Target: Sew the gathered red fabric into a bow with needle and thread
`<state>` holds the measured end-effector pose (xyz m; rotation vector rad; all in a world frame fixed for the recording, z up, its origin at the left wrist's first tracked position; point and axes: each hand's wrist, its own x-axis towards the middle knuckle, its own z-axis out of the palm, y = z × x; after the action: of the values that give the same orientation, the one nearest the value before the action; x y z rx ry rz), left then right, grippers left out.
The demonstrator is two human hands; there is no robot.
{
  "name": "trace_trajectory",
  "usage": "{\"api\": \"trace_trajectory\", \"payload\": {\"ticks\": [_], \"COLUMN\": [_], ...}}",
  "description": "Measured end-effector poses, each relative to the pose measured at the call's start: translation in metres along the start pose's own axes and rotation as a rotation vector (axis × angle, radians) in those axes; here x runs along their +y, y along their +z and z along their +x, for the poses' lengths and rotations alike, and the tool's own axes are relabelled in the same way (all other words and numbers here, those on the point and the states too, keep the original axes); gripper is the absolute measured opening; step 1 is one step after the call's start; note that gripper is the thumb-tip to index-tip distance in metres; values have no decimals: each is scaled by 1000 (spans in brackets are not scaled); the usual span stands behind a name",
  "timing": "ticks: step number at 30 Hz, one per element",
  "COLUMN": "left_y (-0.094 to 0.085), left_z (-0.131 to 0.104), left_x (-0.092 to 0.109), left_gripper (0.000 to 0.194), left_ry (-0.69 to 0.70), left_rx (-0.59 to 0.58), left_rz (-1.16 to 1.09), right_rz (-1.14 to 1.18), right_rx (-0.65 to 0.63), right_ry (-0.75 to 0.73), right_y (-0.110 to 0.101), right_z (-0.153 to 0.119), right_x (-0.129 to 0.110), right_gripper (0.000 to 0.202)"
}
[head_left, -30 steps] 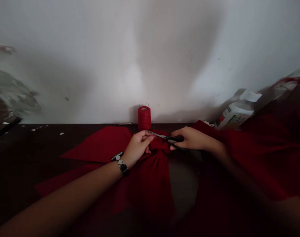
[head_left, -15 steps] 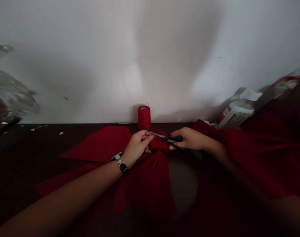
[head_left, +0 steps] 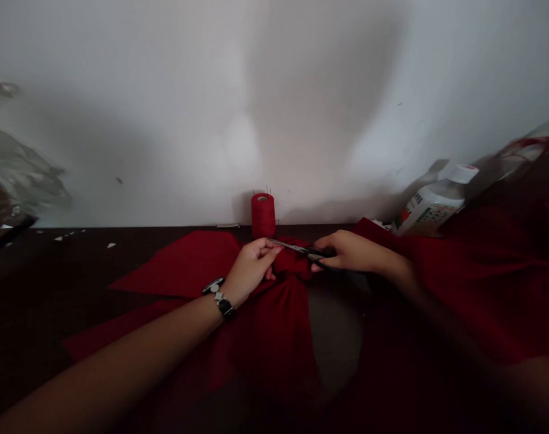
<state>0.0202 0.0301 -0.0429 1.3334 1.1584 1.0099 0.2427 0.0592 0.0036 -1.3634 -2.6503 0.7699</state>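
Observation:
My right hand grips the black handles of a pair of scissors, whose blades point left across the top of the red fabric bow. At the blade tips, my left hand is closed in a pinch by the knot; a thread between its fingers is too fine to make out, and the bow's edge lies against them. Gathered cloth hangs toward me from the knot, and flat pointed tails spread to the left.
A red thread cone with needles stuck in its top stands against the white wall. At the right are a white-capped bottle and heaped red fabric. Paper scraps and clear plastic lie at the left.
The right hand and the scissors have shifted very slightly, with the handles a touch closer together. The left hand and the bow stay in place.

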Motion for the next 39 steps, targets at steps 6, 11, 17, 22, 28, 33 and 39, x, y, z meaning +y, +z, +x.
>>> {"api": "trace_trajectory", "payload": {"ticks": [6, 11, 17, 22, 28, 33, 39], "left_y": [0, 0, 1, 8, 20, 19, 16], "left_z": [-2, -3, -4, -10, -25, -25, -24], "left_x": [4, 5, 6, 4, 2, 6, 8], "left_gripper": [8, 8, 7, 9, 8, 16, 16], "left_ry": [-7, -4, 1, 0, -4, -31, -46], "left_rx": [-6, -8, -2, 3, -53, -78, -92], "left_rz": [2, 20, 44, 47, 31, 54, 60], "right_rz": [-206, -327, -421, -432, 65, 143, 390], "right_rx": [-107, -135, 25, 283, 444, 410, 196], "right_ry": [308, 509, 466, 360, -177, -49, 35], "right_y": [-31, -25, -14, -8, 32, 42, 43], "right_z": [-24, -22, -13, -19, -13, -8, 2], "right_x": [-5, -3, 2, -30, -64, -47, -22], "right_gripper": [29, 28, 20, 19, 5, 14, 10]}}
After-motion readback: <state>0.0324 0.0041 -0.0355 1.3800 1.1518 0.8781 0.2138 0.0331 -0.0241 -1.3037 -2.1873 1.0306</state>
